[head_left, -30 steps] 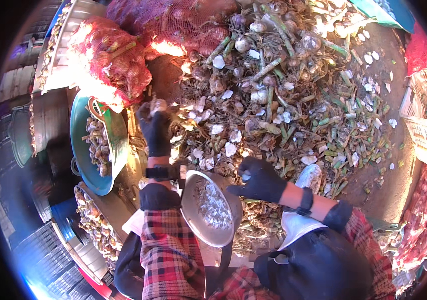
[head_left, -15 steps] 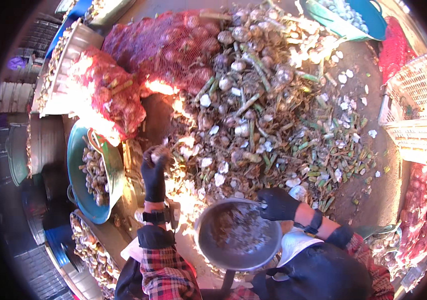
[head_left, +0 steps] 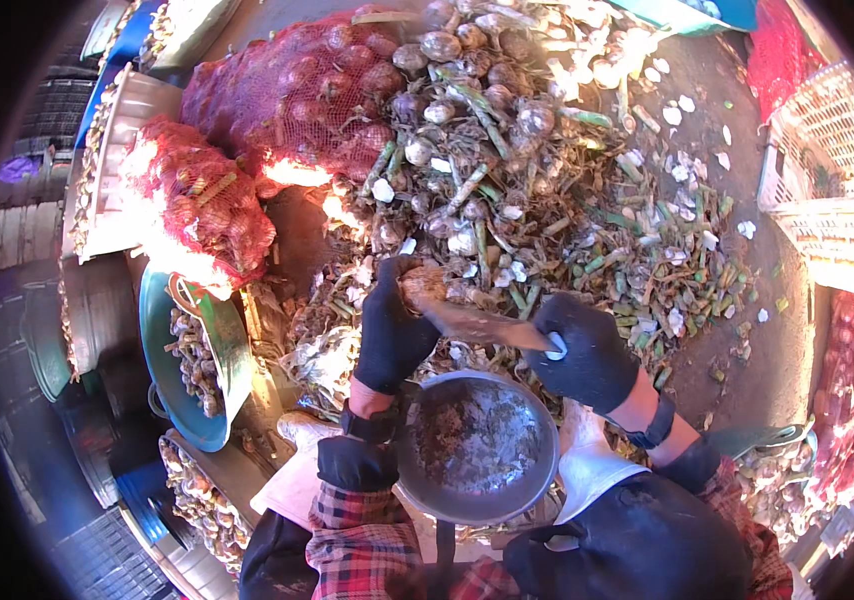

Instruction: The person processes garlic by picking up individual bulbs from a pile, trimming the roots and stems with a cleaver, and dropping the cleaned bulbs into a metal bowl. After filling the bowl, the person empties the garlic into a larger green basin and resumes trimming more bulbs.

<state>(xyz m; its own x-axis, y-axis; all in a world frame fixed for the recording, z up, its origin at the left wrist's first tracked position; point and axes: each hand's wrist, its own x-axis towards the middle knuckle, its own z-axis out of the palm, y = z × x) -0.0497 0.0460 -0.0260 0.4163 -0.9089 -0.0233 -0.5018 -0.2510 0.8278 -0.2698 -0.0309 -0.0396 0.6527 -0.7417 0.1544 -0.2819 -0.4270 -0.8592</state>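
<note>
In my left hand, fingers curled, sits a garlic bulb with brownish roots and skin. My right hand grips a knife, whose brownish, worn blade points left and reaches the bulb. Both hands are black-gloved and come close together just beyond a round grey pan. Dirt and bits of skin lie in the pan, between my knees. Past my hands spreads a large heap of garlic bulbs with cut stalks and loose skins.
Red mesh sacks of garlic lie at the far left. A teal tub holding bulbs stands to my left. On the right are a white plastic crate and another red sack. Stalk scraps litter the floor.
My left hand has moved right, bringing the bulb in over the heap's near edge. My right hand has lifted off the pan's rim, and the knife blade now shows, meeting the bulb.
</note>
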